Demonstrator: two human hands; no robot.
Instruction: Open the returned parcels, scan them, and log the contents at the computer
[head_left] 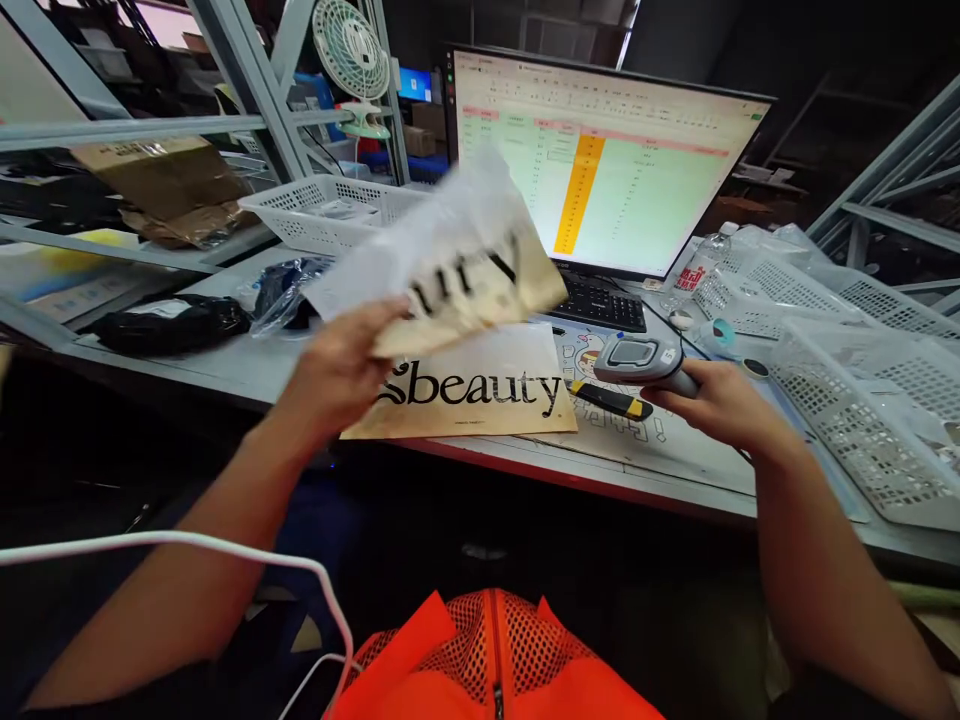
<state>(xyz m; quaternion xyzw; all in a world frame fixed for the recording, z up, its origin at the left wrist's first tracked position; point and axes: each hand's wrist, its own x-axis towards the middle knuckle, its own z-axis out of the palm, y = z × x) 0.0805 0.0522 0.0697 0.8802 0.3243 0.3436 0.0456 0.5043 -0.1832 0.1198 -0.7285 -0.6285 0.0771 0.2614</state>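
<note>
My left hand (341, 375) is closed on the near left edge of a printed plastic bag (457, 265), white fading to tan with black letters. The bag is tilted up off the desk and partly blurred. Beneath it a second bag (480, 400) of the same print, reading "beauty", lies flat at the desk's front edge. My right hand (720, 400) is wrapped round the handle of a grey barcode scanner (637, 358), its head pointing left. Just below the scanner lies a black and yellow utility knife (609, 400).
A monitor (600, 170) showing a spreadsheet stands behind a black keyboard (600, 303). White perforated baskets (877, 420) crowd the right side, near a plastic bottle (705, 262). Another basket (300, 215), a small fan (351, 50) and a black package (172, 322) are at left.
</note>
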